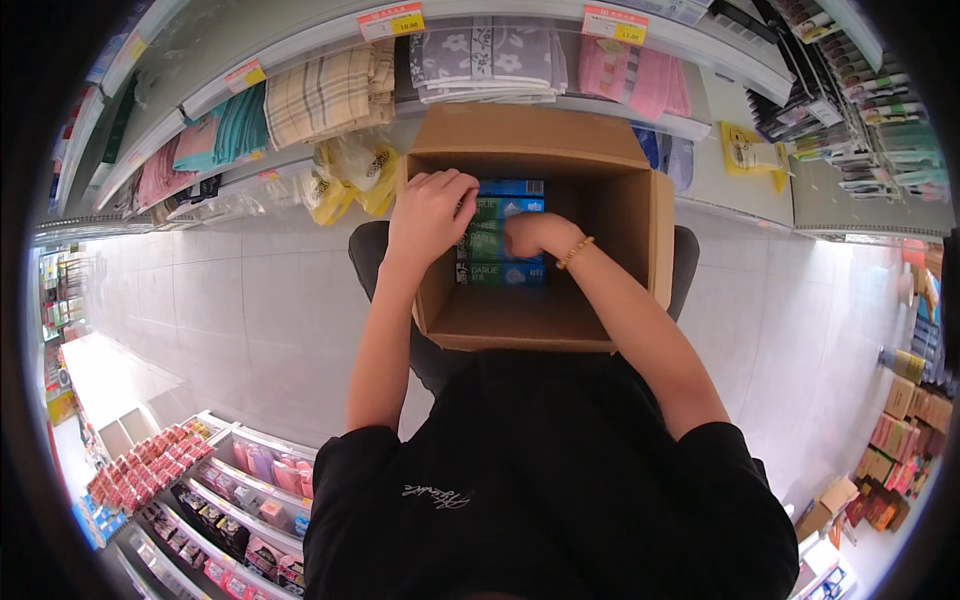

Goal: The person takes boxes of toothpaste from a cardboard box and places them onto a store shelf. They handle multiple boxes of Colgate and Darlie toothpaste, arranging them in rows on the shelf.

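Observation:
An open cardboard box (pixel 607 217) sits in front of my body, apparently on my lap, its flaps folded outward. Inside, along its left part, several green and blue Darlie toothpaste cartons (pixel 499 274) lie in a row. My left hand (pixel 439 210) rests over the left side of the box, its fingers curled by the upper end of the row. Reaching in from the right, my right hand (pixel 540 234) touches the middle cartons with bent fingers. Its fingertips are hidden, so whether it grips a carton is unclear. A beaded bracelet (pixel 575 253) circles the right wrist.
Ahead are shelves with folded plaid towels (pixel 326 94), grey floral towels (pixel 487 60) and pink towels (pixel 630 75). Yellow plastic bags (pixel 360 176) hang below. Toothbrush packs (pixel 874 142) hang at right. Behind at left stands a display shelf (pixel 247 487); pale floor tiles (pixel 300 292) spread around.

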`<state>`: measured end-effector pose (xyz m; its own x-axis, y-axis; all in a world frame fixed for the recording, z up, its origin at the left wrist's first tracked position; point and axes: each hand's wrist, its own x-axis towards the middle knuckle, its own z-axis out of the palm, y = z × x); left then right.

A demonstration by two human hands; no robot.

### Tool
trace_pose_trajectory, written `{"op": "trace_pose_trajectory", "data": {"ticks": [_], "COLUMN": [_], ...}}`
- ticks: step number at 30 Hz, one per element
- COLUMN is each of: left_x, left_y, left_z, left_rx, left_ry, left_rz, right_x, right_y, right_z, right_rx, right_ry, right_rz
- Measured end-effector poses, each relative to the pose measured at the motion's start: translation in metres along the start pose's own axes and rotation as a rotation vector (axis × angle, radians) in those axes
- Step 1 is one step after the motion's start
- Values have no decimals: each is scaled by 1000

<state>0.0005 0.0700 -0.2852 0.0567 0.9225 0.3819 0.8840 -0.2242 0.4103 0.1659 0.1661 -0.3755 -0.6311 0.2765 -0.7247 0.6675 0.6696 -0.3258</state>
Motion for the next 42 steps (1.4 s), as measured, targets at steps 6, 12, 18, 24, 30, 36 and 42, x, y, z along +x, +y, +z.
{"op": "trace_pose_trajectory", "data": {"ticks": [6,12,18,24,30,36,42], "left_x": [-12,-3,-8,-1,-9,-6,10], "left_y": [-1,6,3,7,7,14,46], "left_z": [1,3,3,3,1,-7,-16], "left_rx": [75,70,95,88,103,-2,-90], "left_ry": [25,35,24,31,10,-46,-67], "left_rz": [-52,-44,-66,-44,-66,-89,9], "right_x": [29,55,54,77,41,-49,-146], "right_y": [37,96,73,100,79,49,54], "right_z": [74,143,130,138,77,-13,-47], "right_rx": [480,832,1307,1110,689,656,1043], "right_ry": [220,195,276,501,408,396,502], "right_rz": [354,452,467,347,112,100,-273]}}
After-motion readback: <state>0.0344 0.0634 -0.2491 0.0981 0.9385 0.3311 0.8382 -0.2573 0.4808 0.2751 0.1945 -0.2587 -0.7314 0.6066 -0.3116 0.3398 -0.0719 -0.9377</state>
